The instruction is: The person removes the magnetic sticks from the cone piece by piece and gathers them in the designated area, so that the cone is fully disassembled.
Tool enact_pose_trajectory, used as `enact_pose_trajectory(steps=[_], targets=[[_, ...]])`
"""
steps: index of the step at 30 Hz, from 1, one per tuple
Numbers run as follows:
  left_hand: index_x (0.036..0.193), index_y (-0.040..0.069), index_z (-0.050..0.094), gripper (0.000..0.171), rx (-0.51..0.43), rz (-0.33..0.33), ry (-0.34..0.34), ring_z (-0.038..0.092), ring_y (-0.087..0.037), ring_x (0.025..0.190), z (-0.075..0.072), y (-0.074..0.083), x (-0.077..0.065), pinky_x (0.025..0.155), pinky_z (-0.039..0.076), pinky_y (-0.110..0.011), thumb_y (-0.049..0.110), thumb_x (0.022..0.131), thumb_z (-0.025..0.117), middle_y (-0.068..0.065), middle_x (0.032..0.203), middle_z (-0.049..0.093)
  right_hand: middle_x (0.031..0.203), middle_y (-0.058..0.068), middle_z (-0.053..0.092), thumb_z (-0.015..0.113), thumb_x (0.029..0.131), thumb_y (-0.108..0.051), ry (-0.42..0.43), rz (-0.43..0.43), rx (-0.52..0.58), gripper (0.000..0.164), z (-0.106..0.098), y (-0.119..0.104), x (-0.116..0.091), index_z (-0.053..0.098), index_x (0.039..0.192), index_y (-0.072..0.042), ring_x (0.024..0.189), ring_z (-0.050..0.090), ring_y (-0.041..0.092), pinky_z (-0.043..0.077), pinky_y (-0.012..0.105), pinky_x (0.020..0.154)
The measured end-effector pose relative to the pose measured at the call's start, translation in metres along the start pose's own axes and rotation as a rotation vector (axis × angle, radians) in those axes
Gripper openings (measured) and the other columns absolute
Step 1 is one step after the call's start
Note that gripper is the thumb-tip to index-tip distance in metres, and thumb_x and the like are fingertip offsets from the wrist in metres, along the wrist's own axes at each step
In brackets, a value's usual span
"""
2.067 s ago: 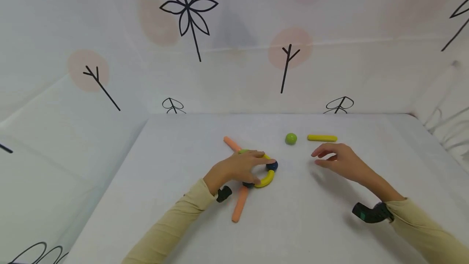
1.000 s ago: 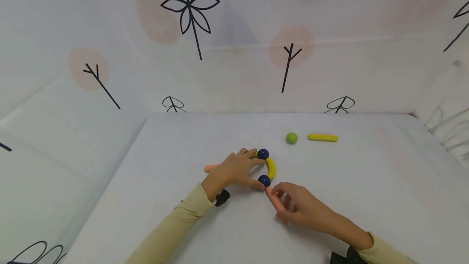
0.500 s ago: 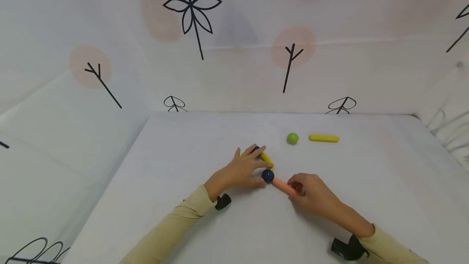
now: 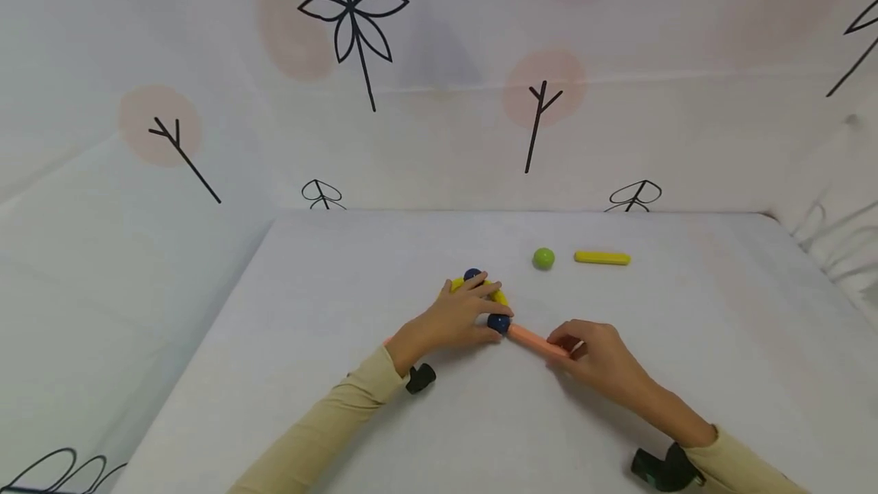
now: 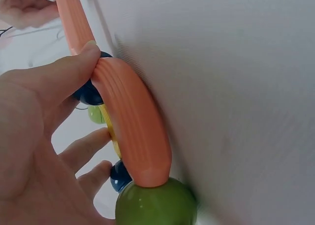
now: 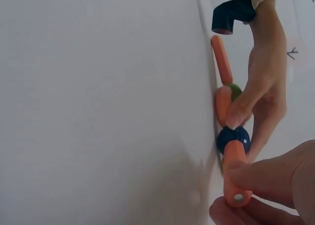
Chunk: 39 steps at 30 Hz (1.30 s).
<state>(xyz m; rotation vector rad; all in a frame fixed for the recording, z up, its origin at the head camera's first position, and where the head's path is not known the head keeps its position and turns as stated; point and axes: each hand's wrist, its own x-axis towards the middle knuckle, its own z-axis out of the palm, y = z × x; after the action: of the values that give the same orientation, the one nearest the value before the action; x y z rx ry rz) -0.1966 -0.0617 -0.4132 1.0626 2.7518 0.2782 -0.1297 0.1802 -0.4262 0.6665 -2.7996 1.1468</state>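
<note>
On the white table lies a ring of curved magnetic sticks and balls, partly hidden by my left hand (image 4: 459, 319). Its thumb and index finger pinch a dark blue ball (image 4: 498, 324), while the other fingers spread over the ring. The ring shows yellow curved sticks (image 4: 499, 297), another blue ball (image 4: 472, 275), a curved orange stick (image 5: 133, 116) and a green ball (image 5: 156, 205). From the pinched ball a straight orange stick (image 4: 531, 341) extends right. My right hand (image 4: 600, 357) pinches this stick near its outer end, thumb on top in the right wrist view.
Behind the ring sit a loose light green ball (image 4: 544, 258) and a straight yellow stick (image 4: 601, 258). Another straight orange stick (image 6: 222, 60) points away from the green ball toward the left wrist. A patterned white cloth (image 4: 439, 136) hangs behind the table.
My right hand has come in from the right and taken hold of the straight orange stick. The ring has turned counter-clockwise, swinging that stick from the front round to the right.
</note>
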Motion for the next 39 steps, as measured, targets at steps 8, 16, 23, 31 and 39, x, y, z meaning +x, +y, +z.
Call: enact_pose_trajectory(steps=[8,16,23,31,39], targets=[[0.13,0.037,0.057,0.043,0.016,-0.019,0.015,0.013,-0.02,0.143,0.0,-0.002,-0.001,0.102,0.022,-0.065,0.049,0.089,0.06,0.003,0.151,0.031,0.078,-0.004,0.065,0.08,0.063,0.011,0.161,-0.052,-0.035,0.028,0.003,-0.006,-0.016,0.069,0.082,-0.006,0.067,0.057,0.004,0.051,0.021,0.058],[0.129,0.039,0.057,0.042,0.011,-0.066,0.042,0.013,-0.022,0.143,0.003,-0.014,-0.001,0.101,0.021,-0.068,0.049,0.089,0.06,0.001,0.152,0.031,0.08,-0.001,0.067,0.082,0.059,0.013,0.229,-0.013,-0.012,0.033,-0.018,0.01,-0.035,0.069,0.081,-0.008,0.07,0.063,0.007,0.053,0.021,0.06],[0.129,0.036,0.058,0.042,-0.008,-0.049,0.06,0.016,-0.023,0.142,0.005,-0.011,-0.002,0.1,0.021,-0.069,0.048,0.088,0.061,0.0,0.151,0.033,0.086,0.001,0.069,0.082,0.067,0.001,0.153,0.092,0.007,0.026,-0.042,0.031,-0.04,0.072,0.087,-0.01,0.075,0.064,0.006,0.053,0.02,0.063],[0.129,0.036,0.058,0.042,-0.013,-0.046,0.057,0.017,-0.024,0.142,0.001,-0.009,-0.003,0.099,0.021,-0.069,0.047,0.089,0.062,-0.001,0.15,0.033,0.094,0.006,0.069,0.079,0.076,-0.009,0.126,0.181,-0.005,0.021,-0.07,0.053,-0.03,0.073,0.096,-0.008,0.082,0.059,0.001,0.052,0.018,0.068],[0.128,0.035,0.059,0.042,-0.016,-0.048,0.057,0.019,-0.024,0.142,0.002,-0.009,-0.003,0.099,0.022,-0.069,0.047,0.088,0.062,-0.001,0.15,0.034,0.1,0.012,0.068,0.077,0.079,-0.013,0.118,0.225,-0.014,0.026,-0.089,0.075,-0.011,0.071,0.103,-0.003,0.086,0.053,-0.006,0.048,0.013,0.068]])
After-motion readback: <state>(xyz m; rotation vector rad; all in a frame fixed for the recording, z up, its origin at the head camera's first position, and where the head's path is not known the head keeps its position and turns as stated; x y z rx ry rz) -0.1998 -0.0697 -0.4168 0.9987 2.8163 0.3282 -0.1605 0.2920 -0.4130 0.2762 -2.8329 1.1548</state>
